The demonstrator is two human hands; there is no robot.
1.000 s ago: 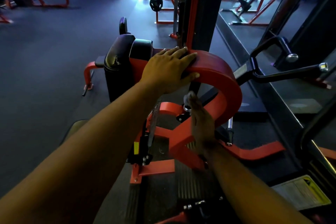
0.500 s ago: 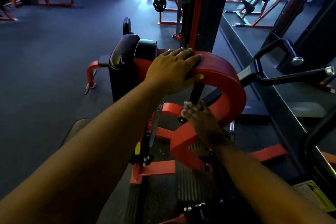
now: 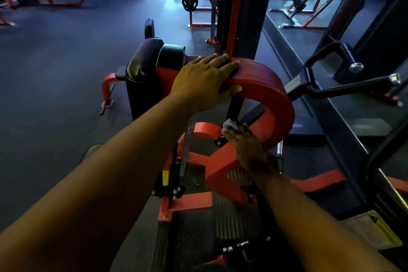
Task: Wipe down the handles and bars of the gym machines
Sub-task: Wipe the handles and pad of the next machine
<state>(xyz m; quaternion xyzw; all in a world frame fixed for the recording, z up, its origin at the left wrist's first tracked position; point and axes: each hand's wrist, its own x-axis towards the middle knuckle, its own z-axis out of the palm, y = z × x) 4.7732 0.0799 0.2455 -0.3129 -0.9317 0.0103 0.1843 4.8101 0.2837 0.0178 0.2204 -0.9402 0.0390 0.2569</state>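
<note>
A red curved metal arm of a gym machine arches across the middle of the view. My left hand rests on its top, fingers laid over the surface and the thumb under the near edge. Below the arch, my right hand holds a small white cloth against the inner side of the red frame, near the black upright post. Most of the cloth is hidden by my fingers.
A black padded roller sits left of the arm. A black handle bar juts out at right beside a mirror wall. A coiled spring and a ribbed footplate lie below. Other red machines stand in the background.
My right hand has slid to the left and upward under the arch with the cloth. My left hand has stayed on top of the red arm.
</note>
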